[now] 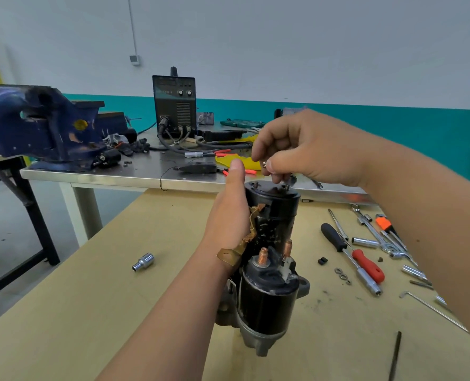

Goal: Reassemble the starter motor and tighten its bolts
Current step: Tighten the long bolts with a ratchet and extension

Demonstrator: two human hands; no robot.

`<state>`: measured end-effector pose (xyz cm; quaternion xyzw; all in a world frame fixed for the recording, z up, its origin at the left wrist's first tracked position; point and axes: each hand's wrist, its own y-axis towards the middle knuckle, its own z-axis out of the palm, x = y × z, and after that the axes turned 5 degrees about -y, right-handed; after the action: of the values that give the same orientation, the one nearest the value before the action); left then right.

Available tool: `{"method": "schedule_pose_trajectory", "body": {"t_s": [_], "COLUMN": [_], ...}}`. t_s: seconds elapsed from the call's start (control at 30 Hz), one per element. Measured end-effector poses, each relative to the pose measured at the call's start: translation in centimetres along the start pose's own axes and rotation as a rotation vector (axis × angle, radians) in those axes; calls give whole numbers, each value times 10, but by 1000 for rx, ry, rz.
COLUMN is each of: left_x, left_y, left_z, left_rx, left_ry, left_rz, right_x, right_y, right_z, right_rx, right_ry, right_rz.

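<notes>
Black starter motor (269, 273) stands upright on the wooden table (118, 298), drive end down. L hand (228, 215) is wrapped round its body just under the end cap (272, 193), thumb up alongside. R hand (305, 149) hovers over the cap, fingers curled, thumb + forefinger pinching a small silvery fastener (264, 164). Its lower fingertips sit right at the nearer stud (286, 187); the 2nd stud (255, 184) is bare, over by the L thumb.

Step, I'd judge: hand-starting fasteners on the cap studs. Next move needs the piece squared over a stud & spun on w/o cross-threading, then one of the sockets (364, 241) lying beyond the R wrist.

Can't tell:
- whether it's a nut, washer or screw head
- whether the nearer stud carries anything, since fingers cover it
- L fingers, hidden behind the body
</notes>
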<state>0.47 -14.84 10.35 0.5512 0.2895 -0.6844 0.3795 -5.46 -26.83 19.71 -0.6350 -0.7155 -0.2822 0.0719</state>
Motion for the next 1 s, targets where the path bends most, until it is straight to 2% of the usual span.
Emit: {"method": "schedule_pose_trajectory", "body": {"t_s": [0.43, 0.7, 1.0], "left_x": [1, 4, 2], "left_y": [9, 15, 12], "left_z": [-7, -11, -9], "left_rx": [5, 64, 13], "left_ry": [-85, -92, -50], "left_rz": [62, 40, 99], "right_x": [8, 12, 23], "right_y": [4, 9, 18], "right_z": [20, 11, 3], "right_rx": [-107, 18, 140], "right_ry": [-183, -252, -372], "right_rz": [-58, -52, -37]}}
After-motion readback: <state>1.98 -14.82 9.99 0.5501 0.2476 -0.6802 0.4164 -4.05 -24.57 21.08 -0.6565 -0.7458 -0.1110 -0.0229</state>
